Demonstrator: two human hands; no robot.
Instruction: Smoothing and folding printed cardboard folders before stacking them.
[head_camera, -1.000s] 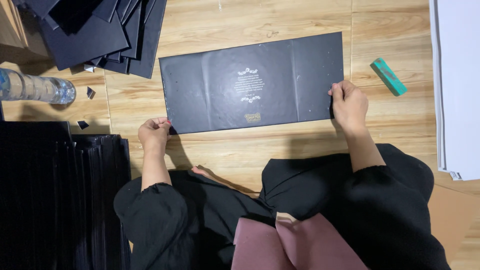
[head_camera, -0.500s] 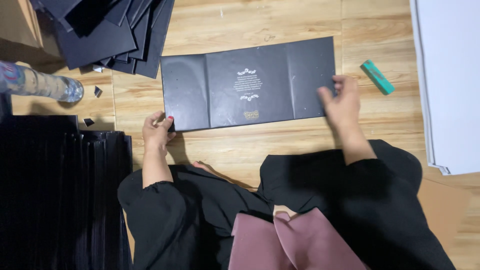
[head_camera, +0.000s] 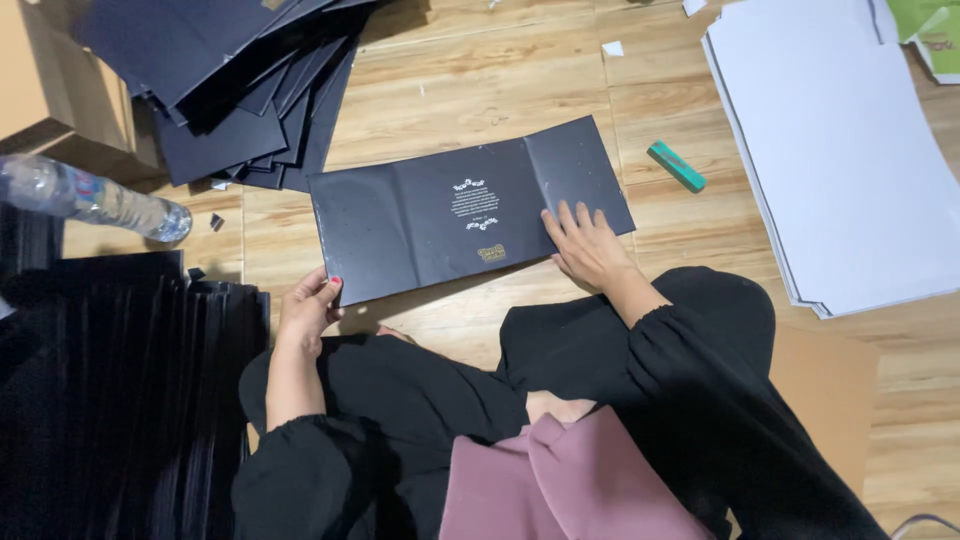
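Flat on the wooden floor (head_camera: 470, 95): a black folded card sheet (head_camera: 440, 215), long axis left to right, just ahead of the knees.

Left hand (head_camera: 308, 305) pinching the near left corner. Right hand (head_camera: 585, 243) spread flat, fingers apart, pressing the right fold line; nearer the middle panel than the left. Green block (head_camera: 676, 166) off to the right, untouched.

Center frame, the folded card sheet (head_camera: 470, 215) lies flat on the floor (head_camera: 480, 75). The left hand (head_camera: 308, 305) sits at its lower left corner, the right hand (head_camera: 585, 245) rests on its lower right part. Upper left, a pile of card sheets (head_camera: 220, 80); below that, a bottle (head_camera: 90, 195) on its side. A small block (head_camera: 676, 166) lies right of the sheet, and beyond it, far right, a stack of paper sheets (head_camera: 840, 160).
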